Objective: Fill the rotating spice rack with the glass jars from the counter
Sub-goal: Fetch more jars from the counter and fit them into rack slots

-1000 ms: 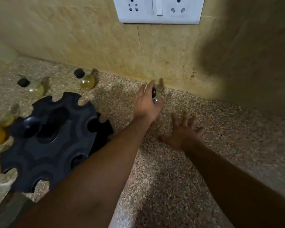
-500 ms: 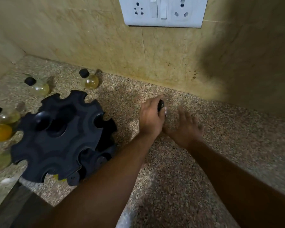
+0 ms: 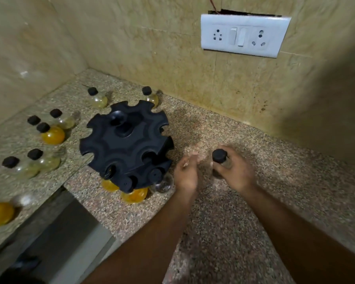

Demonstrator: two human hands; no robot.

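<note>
The right hand [image 3: 235,173] wraps its fingers [image 3: 226,149] around a black-capped glass jar [image 3: 220,160], upright above the table [image 3: 223,222], just right of the black spice rack [image 3: 125,144]. The left hand [image 3: 186,173], blurred, is beside it with fingers loosely spread, holding nothing.

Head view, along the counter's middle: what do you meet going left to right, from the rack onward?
Rack → left hand → jar held in the right hand. The socket plate sits on the wall above.
</note>
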